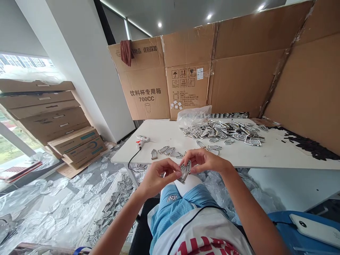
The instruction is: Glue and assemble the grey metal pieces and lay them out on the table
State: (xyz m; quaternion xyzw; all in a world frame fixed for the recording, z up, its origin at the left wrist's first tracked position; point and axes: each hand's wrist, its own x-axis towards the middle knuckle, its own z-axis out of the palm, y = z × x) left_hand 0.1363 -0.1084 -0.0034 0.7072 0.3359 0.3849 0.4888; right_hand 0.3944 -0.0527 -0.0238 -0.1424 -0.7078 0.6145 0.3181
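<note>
Fingertips of a worker's left hand [162, 176] and right hand [203, 160] pinch a small pointed piece [185, 171] by the near edge of a white table [239, 156]. Several loose pieces [169, 151] lie near a glue gun [142, 141]; the larger heap [220, 132] behind suggests much remains. Cardboard panels [190, 49] read "饮料杯专用箱" and "700CC."

One silvery piece [184, 173] can be counted in one left hand [160, 173] and one right hand [204, 161], with one glue gun [142, 142] spotted at 10 o'clock from them. One reddish cloth [126, 53] is seen at 11, three round ceiling lights [209, 16] around 12 to 1, one phone-like device [317, 229] at 4. The heap of similar pieces [223, 131] at 2 is way too jumbled to be counted.
</note>
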